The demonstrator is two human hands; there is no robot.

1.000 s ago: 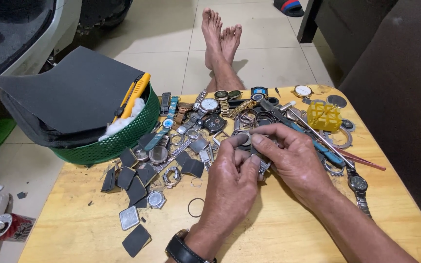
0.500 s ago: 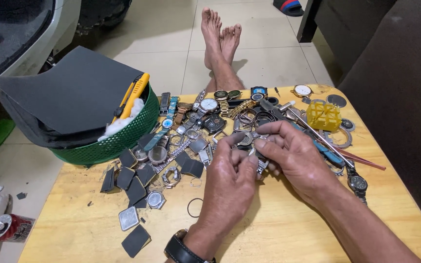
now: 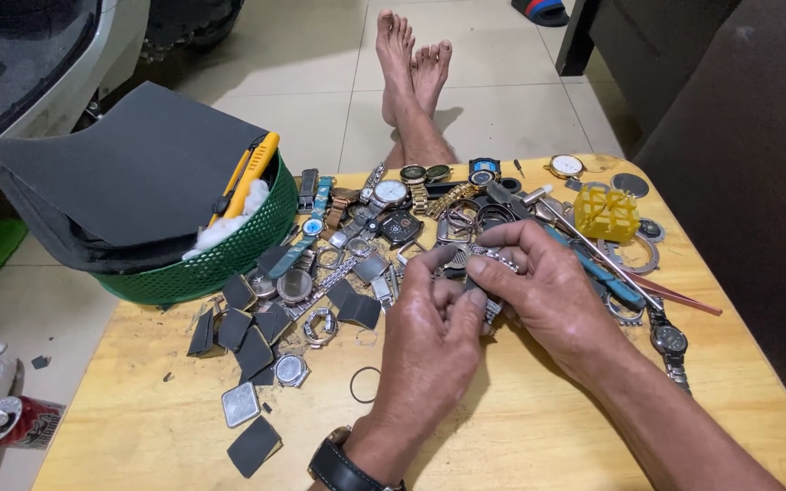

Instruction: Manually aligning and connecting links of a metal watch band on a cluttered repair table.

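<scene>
My left hand (image 3: 431, 338) and my right hand (image 3: 548, 291) meet over the middle of a wooden table (image 3: 520, 436). Together they pinch a small silver metal watch bracelet (image 3: 487, 259) between thumbs and fingertips; most of it is hidden behind my fingers. A black wristwatch (image 3: 338, 468) sits on my left wrist. Just beyond my hands lies a heap of watches, cases and bands (image 3: 393, 214). Dark square sandpaper pieces (image 3: 252, 327) and a loose ring (image 3: 365, 384) lie to the left.
A green basket (image 3: 220, 259) holding dark sandpaper sheets, a yellow knife and white cloth stands at the table's back left. A yellow plastic block (image 3: 606, 213), blue-handled tool and tweezers lie at right. My bare feet (image 3: 411, 64) rest on the tiled floor beyond. A drink can (image 3: 15, 422) lies lower left.
My hands have stayed in place over the table; the fingers have shifted slightly on the bracelet. Nothing else has moved.
</scene>
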